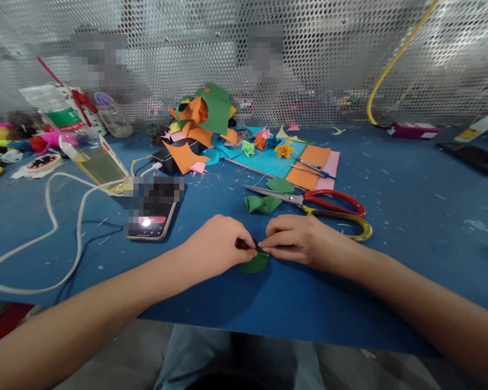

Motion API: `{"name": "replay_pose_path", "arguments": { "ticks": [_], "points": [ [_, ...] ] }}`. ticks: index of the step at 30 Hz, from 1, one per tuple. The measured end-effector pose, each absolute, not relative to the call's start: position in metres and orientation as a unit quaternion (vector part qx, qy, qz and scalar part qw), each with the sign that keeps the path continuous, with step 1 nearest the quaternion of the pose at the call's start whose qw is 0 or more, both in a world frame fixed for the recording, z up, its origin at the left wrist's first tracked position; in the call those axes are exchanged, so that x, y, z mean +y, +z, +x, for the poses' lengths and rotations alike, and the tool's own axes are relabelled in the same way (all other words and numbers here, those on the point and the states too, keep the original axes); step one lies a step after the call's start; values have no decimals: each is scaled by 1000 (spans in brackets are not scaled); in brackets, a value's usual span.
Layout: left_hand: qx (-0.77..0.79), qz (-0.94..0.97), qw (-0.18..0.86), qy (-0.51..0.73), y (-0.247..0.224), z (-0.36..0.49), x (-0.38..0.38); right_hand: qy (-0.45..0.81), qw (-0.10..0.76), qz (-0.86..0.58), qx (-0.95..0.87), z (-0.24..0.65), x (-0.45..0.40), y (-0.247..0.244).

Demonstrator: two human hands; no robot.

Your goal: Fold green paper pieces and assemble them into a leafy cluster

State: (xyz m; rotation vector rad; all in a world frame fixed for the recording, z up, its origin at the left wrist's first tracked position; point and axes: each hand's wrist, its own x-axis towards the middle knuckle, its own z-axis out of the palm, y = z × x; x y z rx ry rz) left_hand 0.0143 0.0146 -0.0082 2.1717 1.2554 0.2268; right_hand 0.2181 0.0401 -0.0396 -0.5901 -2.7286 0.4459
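Note:
A rounded piece of green paper (254, 265) lies under my fingertips near the table's front. My left hand (222, 242) pinches its upper edge between thumb and finger. From the other side my right hand (295, 239) also pinches the paper's upper edge, its fingertips almost touching the left ones. Part of the paper is hidden by the fingers. Just beyond the hands sit a folded green paper piece (262, 204) and a flat green paper piece (280, 186). Scissors (295, 199) with one red and one yellow handle lie partly open behind my right hand.
A phone (154, 211) and a looping white cable (79, 233) lie to the left, near a tilted container of yellowish liquid (101, 162). Orange, pink and blue paper sheets (309, 165), small folded paper flowers (284, 149) and a scrap pile (215, 108) are farther back, before a perforated metal panel (329, 65).

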Motion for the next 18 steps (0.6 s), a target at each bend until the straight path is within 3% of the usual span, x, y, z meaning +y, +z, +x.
{"name": "replay_pose_path", "arguments": {
  "ticks": [8, 18],
  "points": [
    [459, 834, 297, 79, -8, 13, 14, 100, 128, -184, -969, 219, 39, -39],
    [470, 828, 296, 79, -7, 14, 14, 145, 139, -237, -951, 220, 39, -38]
  ]
}}
